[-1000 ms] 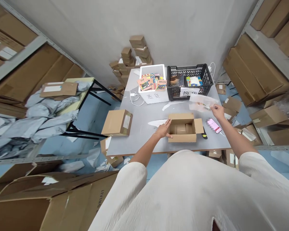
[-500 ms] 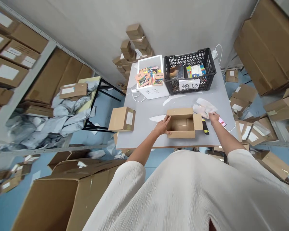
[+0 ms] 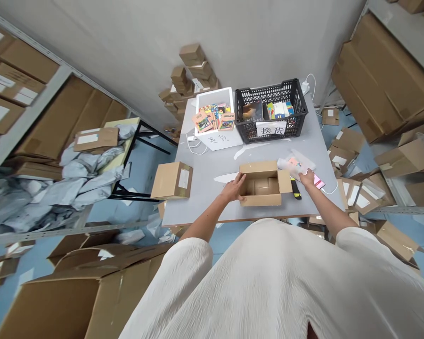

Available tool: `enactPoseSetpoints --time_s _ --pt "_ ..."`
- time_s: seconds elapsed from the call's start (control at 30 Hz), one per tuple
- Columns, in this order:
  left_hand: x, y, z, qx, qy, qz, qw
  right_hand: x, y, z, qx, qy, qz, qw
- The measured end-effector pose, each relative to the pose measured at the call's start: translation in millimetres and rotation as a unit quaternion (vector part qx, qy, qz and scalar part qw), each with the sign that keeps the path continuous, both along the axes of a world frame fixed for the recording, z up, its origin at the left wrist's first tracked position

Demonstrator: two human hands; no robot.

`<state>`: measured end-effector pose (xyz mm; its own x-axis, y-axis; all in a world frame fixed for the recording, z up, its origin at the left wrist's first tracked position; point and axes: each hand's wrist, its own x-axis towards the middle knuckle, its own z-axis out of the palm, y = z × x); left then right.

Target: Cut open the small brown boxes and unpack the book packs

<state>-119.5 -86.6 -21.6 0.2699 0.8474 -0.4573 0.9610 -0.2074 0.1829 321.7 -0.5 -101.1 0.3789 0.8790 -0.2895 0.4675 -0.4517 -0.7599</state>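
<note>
A small open cardboard box (image 3: 277, 200) stands near the front edge of the grey table, its right flap folded outward. My left hand (image 3: 233, 187) grips the box's left wall, thumb and fingers at its edge. To the right of the box, my right hand (image 3: 306, 178) is closed on the near edge of a translucent plastic wrap (image 3: 289, 164). Something pinkish-orange shows through the wrap; I cannot make out what. Close to the right hand lies a phone (image 3: 318, 181) with a lit screen. A black and yellow tool (image 3: 296, 189) lies partly under the box's right flap.
A white bin (image 3: 221, 141) of colourful booklets and a black plastic crate (image 3: 297, 127) stand at the table's back. One closed carton (image 3: 167, 181) sits at the left edge. Left of the table, grey parcels (image 3: 102, 183) lie piled; a large open carton (image 3: 127, 287) stands below.
The right hand has shifted slightly with the plastic wrap, which is now bunched differently and shows a pinkish-orange patch. My left hand keeps its hold on the box. The whole view has shifted a little.
</note>
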Motion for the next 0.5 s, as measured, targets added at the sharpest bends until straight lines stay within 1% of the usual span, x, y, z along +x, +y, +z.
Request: enactPoseSetpoints --time_s 0.17,0.23,0.3,0.37,0.4,0.47,0.5 --pt "-4 -1 -1.9 0.011 -0.063 0.017 0.998 -24 -7 25.5 0.037 0.051 0.062 0.996" --pt "-7 -4 -1.0 0.017 -0.094 0.030 0.995 -33 -9 35.7 0.028 0.088 0.075 0.993" --pt "-11 -8 0.2 0.031 -0.112 0.054 0.992 -39 -13 45.3 0.001 0.144 0.091 0.985" --pt "-16 -14 1.2 0.049 -0.119 0.098 0.987 -43 -17 54.5 -0.022 0.198 0.100 0.975" --pt "-18 -17 1.6 0.056 -0.124 0.130 0.982 -44 -19 58.9 -0.028 0.218 0.105 0.970" --pt "-22 -21 2.6 0.056 -0.157 0.205 0.964 -47 -24 66.9 -0.037 0.239 0.124 0.962" --pt "-23 -23 3.5 0.049 -0.189 0.244 0.950 -48 -27 70.3 -0.042 0.240 0.136 0.960"
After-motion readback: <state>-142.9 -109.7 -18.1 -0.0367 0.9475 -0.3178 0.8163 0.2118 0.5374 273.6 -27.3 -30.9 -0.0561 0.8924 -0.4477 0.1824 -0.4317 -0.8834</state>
